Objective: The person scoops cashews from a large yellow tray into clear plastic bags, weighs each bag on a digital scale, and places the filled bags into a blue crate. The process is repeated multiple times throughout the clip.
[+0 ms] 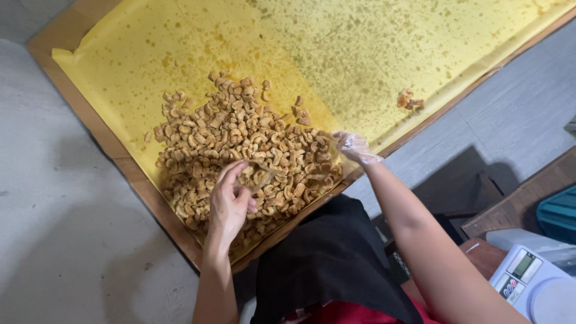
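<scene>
Head view: the left hand point(230, 203) is bare, fingers curled round a thin clear bag point(264, 174) right on top of the snack pile point(240, 150). The right hand point(353, 146) wears a clear plastic glove, fingers loosely bent at the pile's edge; can't tell if it grips anything. The pile lies on oily yellow paper point(360, 54) over a wooden board point(150, 198). A few stray pieces point(409, 99) lie well apart, and a white scale point(531, 281) is at the lower right.
</scene>
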